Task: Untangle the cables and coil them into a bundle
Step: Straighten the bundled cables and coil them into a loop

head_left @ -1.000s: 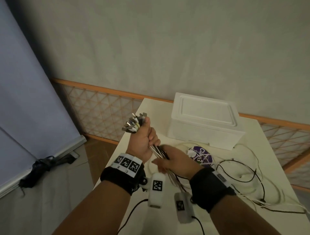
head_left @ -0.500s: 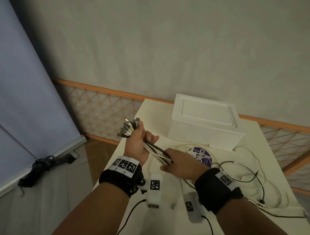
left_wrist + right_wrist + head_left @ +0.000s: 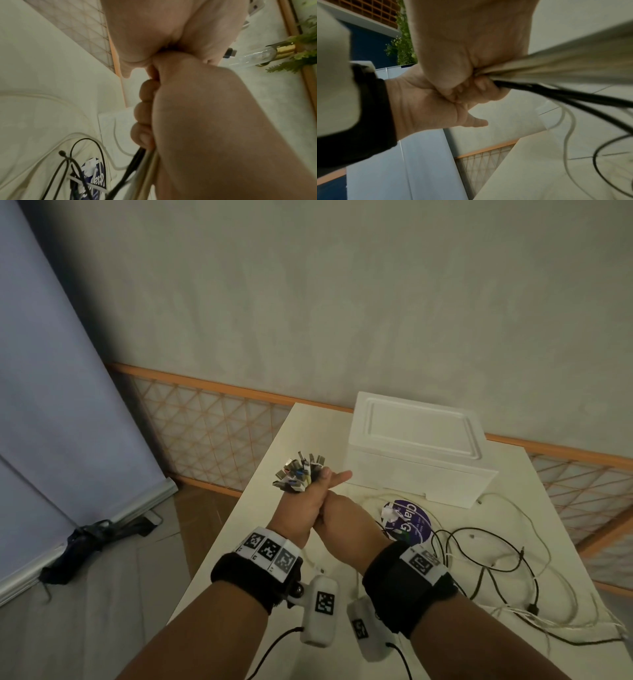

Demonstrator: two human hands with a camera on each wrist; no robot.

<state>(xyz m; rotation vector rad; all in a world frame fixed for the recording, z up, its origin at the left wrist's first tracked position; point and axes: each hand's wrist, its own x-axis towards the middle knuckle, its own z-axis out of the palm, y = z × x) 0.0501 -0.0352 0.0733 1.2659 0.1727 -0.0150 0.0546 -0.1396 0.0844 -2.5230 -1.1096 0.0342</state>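
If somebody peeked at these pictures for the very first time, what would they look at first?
Probably the spiky bunch of metal plugs sticking up out of the left hand, held above the near left part of the white table. The right hand presses against it and grips the cables just below. Next comes the big white foam box at the back, with loose black and white wires sprawled to the right.

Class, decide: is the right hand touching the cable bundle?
Touching. The right wrist view shows the right hand with its fingers curled round the cable bundle.
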